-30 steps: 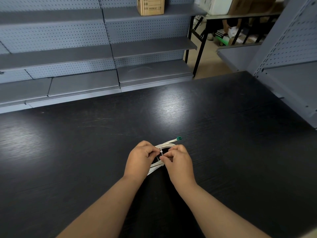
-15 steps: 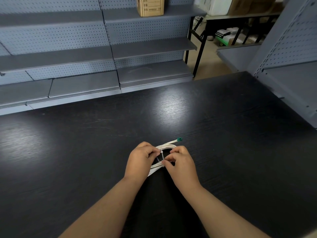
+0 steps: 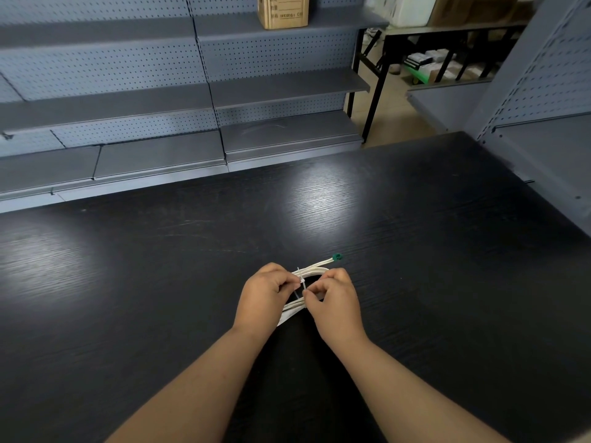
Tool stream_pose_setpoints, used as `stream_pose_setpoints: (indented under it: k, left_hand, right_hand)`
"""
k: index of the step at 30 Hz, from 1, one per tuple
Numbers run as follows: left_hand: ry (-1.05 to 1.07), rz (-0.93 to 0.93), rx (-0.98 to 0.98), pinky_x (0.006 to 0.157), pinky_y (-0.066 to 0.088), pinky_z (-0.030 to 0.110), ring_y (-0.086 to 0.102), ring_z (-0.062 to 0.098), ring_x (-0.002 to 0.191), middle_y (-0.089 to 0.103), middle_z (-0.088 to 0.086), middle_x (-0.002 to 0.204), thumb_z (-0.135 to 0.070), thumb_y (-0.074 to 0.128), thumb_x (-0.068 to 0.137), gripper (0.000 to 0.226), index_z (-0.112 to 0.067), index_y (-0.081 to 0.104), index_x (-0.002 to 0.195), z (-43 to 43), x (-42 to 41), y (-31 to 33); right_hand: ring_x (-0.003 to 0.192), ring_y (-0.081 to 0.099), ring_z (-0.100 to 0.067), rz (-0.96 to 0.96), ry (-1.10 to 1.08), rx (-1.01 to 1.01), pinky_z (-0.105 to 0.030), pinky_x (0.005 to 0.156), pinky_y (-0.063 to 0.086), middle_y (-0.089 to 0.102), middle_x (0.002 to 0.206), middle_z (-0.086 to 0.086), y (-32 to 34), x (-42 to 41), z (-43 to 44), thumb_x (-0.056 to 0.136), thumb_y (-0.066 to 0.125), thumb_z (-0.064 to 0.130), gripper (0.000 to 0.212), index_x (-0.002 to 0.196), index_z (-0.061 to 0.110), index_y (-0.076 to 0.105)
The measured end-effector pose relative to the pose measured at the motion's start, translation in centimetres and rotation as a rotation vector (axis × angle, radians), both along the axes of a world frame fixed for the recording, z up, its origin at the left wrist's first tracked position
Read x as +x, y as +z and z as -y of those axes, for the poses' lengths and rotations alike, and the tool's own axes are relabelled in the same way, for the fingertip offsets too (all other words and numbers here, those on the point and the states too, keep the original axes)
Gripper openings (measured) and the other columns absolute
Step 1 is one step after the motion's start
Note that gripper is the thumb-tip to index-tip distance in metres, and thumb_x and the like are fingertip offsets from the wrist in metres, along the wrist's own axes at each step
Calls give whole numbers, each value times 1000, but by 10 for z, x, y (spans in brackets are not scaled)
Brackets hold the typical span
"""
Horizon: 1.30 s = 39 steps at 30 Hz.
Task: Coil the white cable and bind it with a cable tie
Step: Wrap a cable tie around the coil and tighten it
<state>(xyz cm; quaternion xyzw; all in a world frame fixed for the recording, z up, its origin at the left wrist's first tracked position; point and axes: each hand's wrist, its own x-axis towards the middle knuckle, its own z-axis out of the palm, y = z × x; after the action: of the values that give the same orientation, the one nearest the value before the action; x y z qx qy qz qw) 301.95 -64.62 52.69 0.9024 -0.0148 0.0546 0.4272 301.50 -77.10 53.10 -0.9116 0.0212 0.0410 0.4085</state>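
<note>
Near-centre on the black wood-grain counter [image 3: 160, 266]: the coiled white cable [image 3: 315, 270] lies flat between my hands, its green-capped end [image 3: 337, 257] poking out far-right. Coiling looks done, so the step in hand is binding. A thin translucent-white plastic cable tie [image 3: 302, 282] crosses the coil's far strands.

Fingers of my left hand [image 3: 265, 298] are curled, pinching the strands right beside the tie. My right hand [image 3: 334, 302] is curled too, thumb and forefinger pinching the tie's near end. Can't tell if the tail is through the head yet: too small, and partly covered by fingers.

Next move, my read: pull the tail to cinch while the left holds the strands bunched. It needs a steady counter-hold so no loop slips out. The near strands run under my left hand, so it's unclear whether the tie takes in both sides.

Around: grey perforated metal shelving [image 3: 128, 100] along the far side, a brown cardboard box [image 3: 283, 11] on an upper shelf, a black folding table [image 3: 447, 27] far right. Only obstruction: my own fingers crowding the tie.
</note>
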Motion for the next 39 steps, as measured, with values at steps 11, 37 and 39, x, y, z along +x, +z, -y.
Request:
stream_pose_setpoints:
  k: [11, 37, 39]
  left_hand:
    - [-30, 4, 14, 69, 40, 1, 53, -6, 71, 50, -19, 75, -5, 67, 82, 9, -7, 75, 86, 0, 1, -4]
    - [-67, -17, 3, 67, 38, 2, 56, -6, 71, 51, -18, 74, -4, 68, 80, 9, -7, 76, 83, -4, 4, -4]
    - [-74, -22, 4, 67, 37, 1, 56, -8, 75, 51, -18, 74, -4, 69, 80, 9, -8, 76, 84, -4, 5, -3]
  right_hand:
    - [90, 53, -6, 65, -32, 31, -4, 71, 38, 44, 100, 7, -4, -4, 2, 83, 69, 17, 10, 85, 7, 70]
    - [99, 46, -6, -39, 11, 25, -16, 87, 37, 39, 103, 7, 3, 1, 0, 87, 63, 11, 8, 83, 7, 69]
    - [103, 47, -8, -49, 3, 27, -16, 88, 37, 39, 104, 8, 3, 0, -1, 87, 63, 12, 8, 83, 8, 68]
